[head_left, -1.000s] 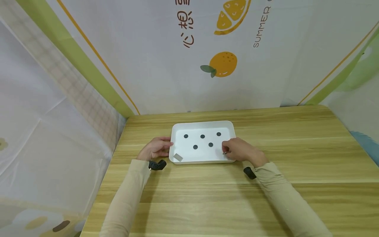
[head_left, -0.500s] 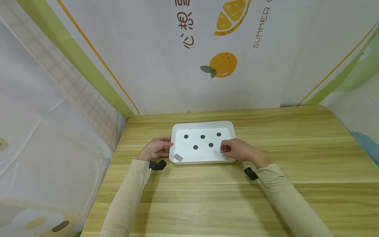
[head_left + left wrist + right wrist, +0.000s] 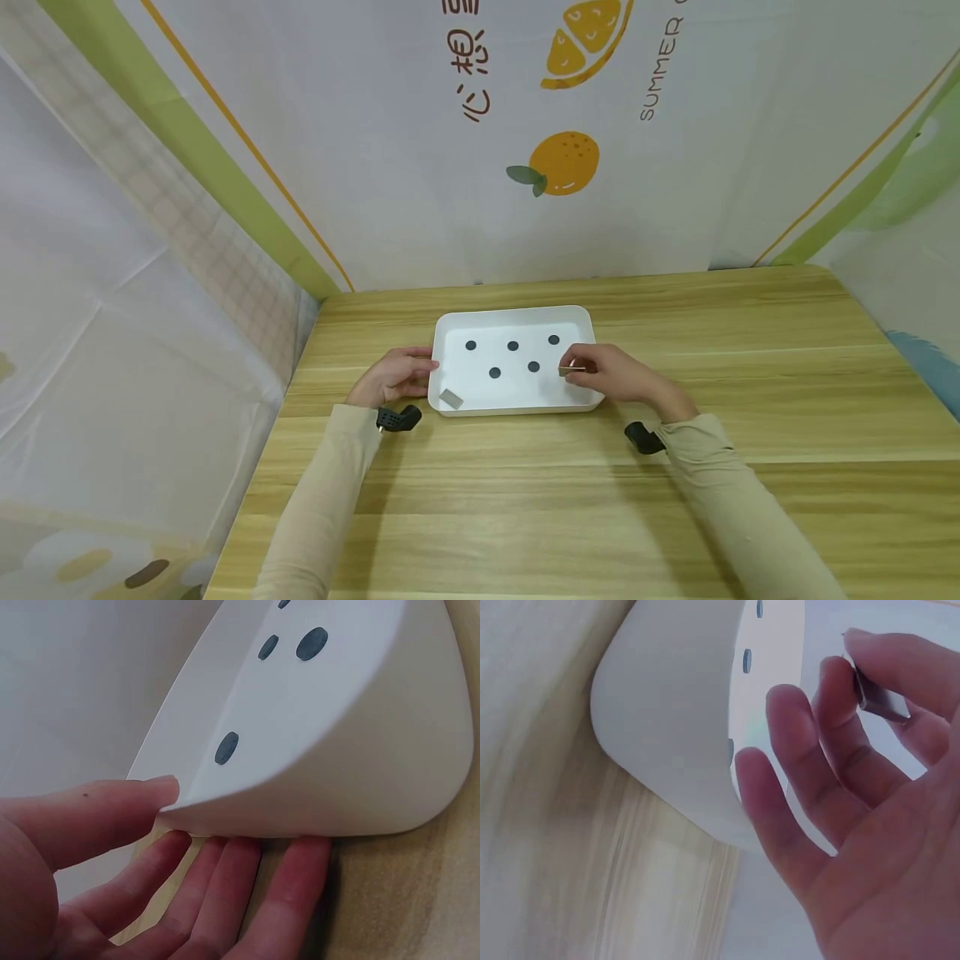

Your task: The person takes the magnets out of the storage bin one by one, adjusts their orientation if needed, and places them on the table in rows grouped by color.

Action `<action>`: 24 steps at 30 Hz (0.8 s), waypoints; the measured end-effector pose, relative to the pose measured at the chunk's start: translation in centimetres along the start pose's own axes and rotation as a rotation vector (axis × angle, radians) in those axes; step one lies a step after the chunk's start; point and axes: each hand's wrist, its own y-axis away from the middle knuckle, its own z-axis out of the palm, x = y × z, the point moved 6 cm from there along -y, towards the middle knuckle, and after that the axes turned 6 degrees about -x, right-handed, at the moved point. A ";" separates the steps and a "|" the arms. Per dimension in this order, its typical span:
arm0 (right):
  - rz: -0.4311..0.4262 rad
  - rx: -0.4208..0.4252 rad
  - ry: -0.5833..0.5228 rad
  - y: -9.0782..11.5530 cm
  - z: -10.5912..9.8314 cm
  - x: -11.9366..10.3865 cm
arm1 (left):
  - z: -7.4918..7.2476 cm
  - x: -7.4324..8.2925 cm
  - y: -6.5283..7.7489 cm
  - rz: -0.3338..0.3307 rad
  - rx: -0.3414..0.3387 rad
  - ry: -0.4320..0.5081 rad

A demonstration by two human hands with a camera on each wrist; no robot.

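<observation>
A white shallow tray (image 3: pixel 513 411) lies on the table with several dark round discs (image 3: pixel 513 346) spread over its floor. In its near left corner rests a small grey rectangular block (image 3: pixel 452 399). My left hand (image 3: pixel 393 375) holds the tray's left side; in the left wrist view the thumb (image 3: pixel 161 793) is on the rim and the fingers (image 3: pixel 296 877) touch the outer wall. Above the tray's right part, my right hand (image 3: pixel 618 372) pinches another small rectangular metallic block (image 3: pixel 881 700) between thumb and fingers. The other fingers (image 3: pixel 761 784) are spread, loosely bent.
The tray stands toward the back of a wooden table (image 3: pixel 510 508). Behind it hangs a white printed cloth (image 3: pixel 420 208), and another cloth (image 3: pixel 150 333) hangs along the left side. Each wrist wears a black camera (image 3: pixel 401 418).
The right hand has risen from the tray floor with the metallic block, now more clearly visible between its fingers. The left hand and tray have stayed in place.
</observation>
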 end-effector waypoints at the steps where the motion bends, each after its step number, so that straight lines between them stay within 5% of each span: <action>1: 0.001 0.001 -0.009 0.1 0.0 0.0 | 0.0 0.0 0.0 0.002 -0.003 0.001; 24: 0.043 0.126 -0.071 2.0 -1.8 1.1 | 0.0 0.0 -0.1 0.010 -0.007 0.027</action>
